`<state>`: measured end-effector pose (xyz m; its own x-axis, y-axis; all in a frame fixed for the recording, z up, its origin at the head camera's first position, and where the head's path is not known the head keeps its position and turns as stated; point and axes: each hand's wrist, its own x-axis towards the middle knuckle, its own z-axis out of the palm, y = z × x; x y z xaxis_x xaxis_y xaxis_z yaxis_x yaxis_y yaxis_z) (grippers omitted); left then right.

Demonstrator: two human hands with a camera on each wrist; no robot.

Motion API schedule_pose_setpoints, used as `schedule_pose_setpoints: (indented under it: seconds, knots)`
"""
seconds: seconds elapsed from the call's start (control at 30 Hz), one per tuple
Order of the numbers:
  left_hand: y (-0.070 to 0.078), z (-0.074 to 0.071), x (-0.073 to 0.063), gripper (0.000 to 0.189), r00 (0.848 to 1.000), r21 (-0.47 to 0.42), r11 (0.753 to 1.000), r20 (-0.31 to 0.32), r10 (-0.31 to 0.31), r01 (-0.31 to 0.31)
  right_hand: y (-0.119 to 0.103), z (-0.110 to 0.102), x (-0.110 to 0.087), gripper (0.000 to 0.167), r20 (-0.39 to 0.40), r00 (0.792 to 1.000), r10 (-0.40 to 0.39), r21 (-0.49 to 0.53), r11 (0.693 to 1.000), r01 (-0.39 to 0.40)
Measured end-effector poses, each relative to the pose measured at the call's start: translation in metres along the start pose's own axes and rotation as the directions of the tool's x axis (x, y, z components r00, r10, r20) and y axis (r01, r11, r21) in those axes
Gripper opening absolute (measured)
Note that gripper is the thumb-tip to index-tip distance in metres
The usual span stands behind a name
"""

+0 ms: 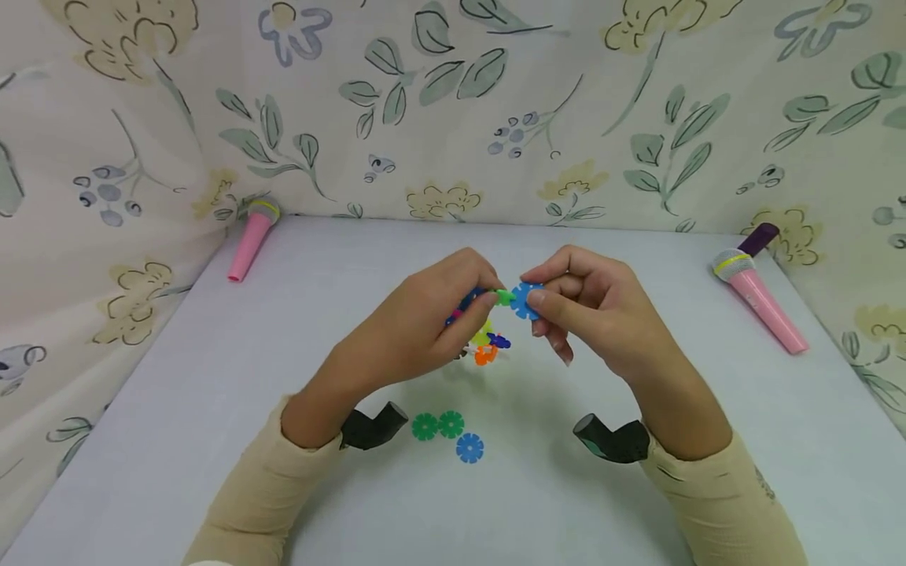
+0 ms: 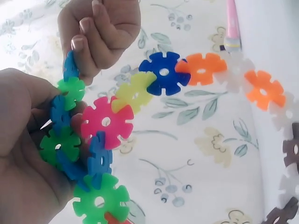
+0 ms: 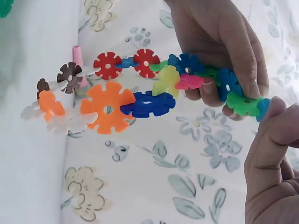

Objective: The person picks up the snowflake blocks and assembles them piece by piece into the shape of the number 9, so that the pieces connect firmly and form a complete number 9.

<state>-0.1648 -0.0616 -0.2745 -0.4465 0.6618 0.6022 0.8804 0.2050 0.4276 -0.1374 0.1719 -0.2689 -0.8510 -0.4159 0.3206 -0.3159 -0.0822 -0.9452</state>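
My left hand [image 1: 432, 314] grips a chain of notched plastic snowflake discs near one end. Thumb and index finger of my right hand [image 1: 598, 310] pinch a light blue disc [image 1: 524, 301], which meets a green disc [image 1: 504, 297] projecting from the left fingers. In the left wrist view, a pink disc [image 2: 107, 122] and a yellow disc [image 2: 135, 92] hang beyond the left palm. The chain loops around in the right wrist view, with an orange disc [image 3: 108, 108], a dark blue disc [image 3: 147, 104] and a red disc [image 3: 108, 66] on it. Left fingers hide part of the chain.
Two green discs [image 1: 451, 424] and one blue disc [image 1: 470, 448] lie on the white table [image 1: 538, 503] below the hands. A pink toy microphone [image 1: 251, 244] lies back left; another pink microphone [image 1: 767, 306] lies at right beside a dark purple piece [image 1: 760, 238]. Floral cloth [image 1: 439, 141] stands behind.
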Motion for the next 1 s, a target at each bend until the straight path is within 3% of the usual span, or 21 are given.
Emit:
schedule_pose_setpoints:
  seconds: [0.23, 0.33, 0.5, 0.63, 0.7, 0.77, 0.8, 0.9, 0.93, 1.0]
  knots:
    - [0.004, 0.005, 0.002, 0.003, 0.998, 0.102, 0.993, -0.003, 0.058, -0.057, -0.003, 0.006, -0.003, 0.009, -0.055, 0.998, -0.008, -0.011, 1.0, 0.008]
    - [0.002, 0.003, 0.002, 0.001, 0.999, 0.097, 0.995, -0.003, 0.037, -0.037, 0.0, 0.009, -0.001, 0.009, -0.062, 0.998, -0.013, 0.01, 1.0, 0.013]
    - [-0.005, -0.006, -0.001, 0.005, 0.998, -0.087, 0.994, -0.005, -0.063, 0.062, 0.002, 0.009, 0.003, 0.016, -0.049, 0.998, -0.029, 0.006, 1.0, 0.03]
    - [-0.009, -0.015, -0.002, 0.017, 0.987, -0.242, 0.958, -0.015, -0.16, 0.152, 0.015, 0.005, 0.011, 0.02, -0.052, 0.998, -0.022, -0.05, 0.999, 0.02]
    - [-0.01, -0.02, -0.004, 0.027, 0.977, -0.271, 0.942, -0.017, -0.21, 0.198, 0.028, 0.002, 0.016, 0.016, 0.001, 1.0, 0.028, -0.169, 0.985, -0.027]
    - [-0.011, -0.026, -0.007, 0.036, 0.969, -0.266, 0.936, -0.025, -0.247, 0.231, 0.045, 0.002, 0.021, 0.009, 0.104, 0.989, 0.11, -0.358, 0.932, -0.066]
    - [-0.011, -0.028, -0.008, 0.039, 0.966, -0.256, 0.936, -0.027, -0.258, 0.243, 0.054, 0.003, 0.023, 0.007, 0.166, 0.974, 0.156, -0.465, 0.883, -0.062]
    - [-0.012, -0.036, -0.01, 0.042, 0.96, -0.237, 0.934, -0.018, -0.279, 0.267, 0.077, 0.015, 0.025, 0.007, 0.288, 0.898, 0.333, -0.698, 0.715, -0.042]
    - [-0.013, -0.038, -0.01, 0.042, 0.959, -0.237, 0.932, -0.012, -0.284, 0.273, 0.084, 0.02, 0.024, 0.011, 0.317, 0.872, 0.373, -0.727, 0.686, -0.03]
    - [-0.013, -0.042, -0.01, 0.039, 0.957, -0.248, 0.927, 0.002, -0.291, 0.282, 0.096, 0.033, 0.022, 0.02, 0.323, 0.822, 0.469, -0.748, 0.659, -0.082]
